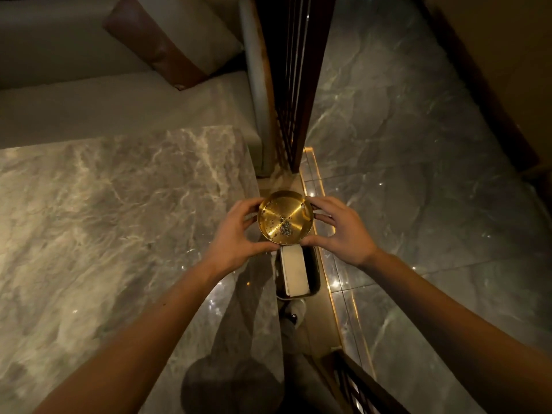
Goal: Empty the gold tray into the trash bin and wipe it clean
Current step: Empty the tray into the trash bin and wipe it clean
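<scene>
A small round gold tray (294,209) is held in the air past the right edge of the marble table. Grey crumbs and dark specks lie near its centre. My left hand (231,234) grips its left rim and my right hand (340,230) grips its right rim. The tray is roughly level, tilted slightly toward me. Directly below and nearer to me stands the dark trash bin (313,273) on the floor, with a white flap (294,271) across most of its top.
The marble table (119,219) fills the left. A beige sofa with a brown-striped cushion (170,46) lies beyond it. A dark slatted screen (292,85) rises ahead. Glossy marble floor (418,174) spreads to the right, with a lit strip along the step.
</scene>
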`<state>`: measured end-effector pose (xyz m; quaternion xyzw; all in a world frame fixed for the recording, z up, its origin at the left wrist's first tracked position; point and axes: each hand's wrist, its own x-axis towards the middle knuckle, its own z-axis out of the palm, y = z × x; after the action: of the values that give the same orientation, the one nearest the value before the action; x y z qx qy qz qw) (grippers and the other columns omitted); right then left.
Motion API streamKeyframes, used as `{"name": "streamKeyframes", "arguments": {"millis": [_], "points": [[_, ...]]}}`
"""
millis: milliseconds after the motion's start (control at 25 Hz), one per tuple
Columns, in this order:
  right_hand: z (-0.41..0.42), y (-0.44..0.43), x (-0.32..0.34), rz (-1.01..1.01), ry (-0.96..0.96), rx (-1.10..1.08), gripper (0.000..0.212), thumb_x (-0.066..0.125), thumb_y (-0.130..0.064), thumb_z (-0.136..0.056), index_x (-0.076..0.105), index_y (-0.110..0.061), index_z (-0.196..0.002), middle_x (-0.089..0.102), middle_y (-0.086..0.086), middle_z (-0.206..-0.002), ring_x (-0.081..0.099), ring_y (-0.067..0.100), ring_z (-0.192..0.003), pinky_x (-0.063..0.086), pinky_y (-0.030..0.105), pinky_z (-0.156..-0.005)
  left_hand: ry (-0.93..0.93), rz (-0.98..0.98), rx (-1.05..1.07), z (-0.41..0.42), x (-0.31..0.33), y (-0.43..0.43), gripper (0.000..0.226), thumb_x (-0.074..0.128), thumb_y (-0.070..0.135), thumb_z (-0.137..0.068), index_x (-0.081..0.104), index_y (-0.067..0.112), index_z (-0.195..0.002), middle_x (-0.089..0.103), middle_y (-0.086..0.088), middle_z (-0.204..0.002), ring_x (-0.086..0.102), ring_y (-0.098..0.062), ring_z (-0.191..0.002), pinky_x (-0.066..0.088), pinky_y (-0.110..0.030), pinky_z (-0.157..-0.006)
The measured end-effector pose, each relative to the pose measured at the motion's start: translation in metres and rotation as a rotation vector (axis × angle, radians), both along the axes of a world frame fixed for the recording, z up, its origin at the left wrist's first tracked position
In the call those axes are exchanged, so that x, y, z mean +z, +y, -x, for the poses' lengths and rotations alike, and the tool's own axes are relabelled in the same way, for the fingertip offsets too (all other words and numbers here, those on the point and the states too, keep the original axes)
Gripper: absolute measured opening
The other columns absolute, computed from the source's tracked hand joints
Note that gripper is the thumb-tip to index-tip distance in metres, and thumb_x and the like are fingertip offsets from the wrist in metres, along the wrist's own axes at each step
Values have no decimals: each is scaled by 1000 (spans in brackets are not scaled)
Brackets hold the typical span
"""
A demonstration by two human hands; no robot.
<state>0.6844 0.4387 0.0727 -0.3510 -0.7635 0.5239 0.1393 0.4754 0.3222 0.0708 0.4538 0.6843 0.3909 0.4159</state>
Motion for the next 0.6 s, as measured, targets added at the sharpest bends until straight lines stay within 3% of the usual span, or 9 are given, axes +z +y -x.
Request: {"name": "streamKeyframes", "arguments": {"millis": [320, 480, 600], "points": [[-44, 30, -68, 178, -16, -91, 85, 88, -18, -60, 50, -15, -136, 53, 0, -128, 54, 12, -120, 43, 24, -103, -151, 103, 39, -48, -65, 34, 92, 90, 10, -57, 45, 18, -137, 50, 1, -135, 49, -7, -126, 41, -20, -105], [-69, 42, -104, 335, -7, -107, 82, 83, -20, -59, 51, -11, -134, 56, 4, -131, 53, 11, -124, 44, 25, -106, -193, 189, 123, -80, -98, 42, 89, 88, 9, -60, 44, 17, -137, 48, 1, -137, 48, -4, -122, 41, -1, -90], [-84, 47, -134, 447, 2, -157, 76, 81, -11, -63, 51, -10, -133, 57, 7, -131, 52, 13, -126, 43, 27, -106, -215, 242, 158, -99, -124, 50, 89, 88, 10, -61, 44, 19, -138, 48, 3, -137, 45, -4, -124, 41, 1, -84]]}}
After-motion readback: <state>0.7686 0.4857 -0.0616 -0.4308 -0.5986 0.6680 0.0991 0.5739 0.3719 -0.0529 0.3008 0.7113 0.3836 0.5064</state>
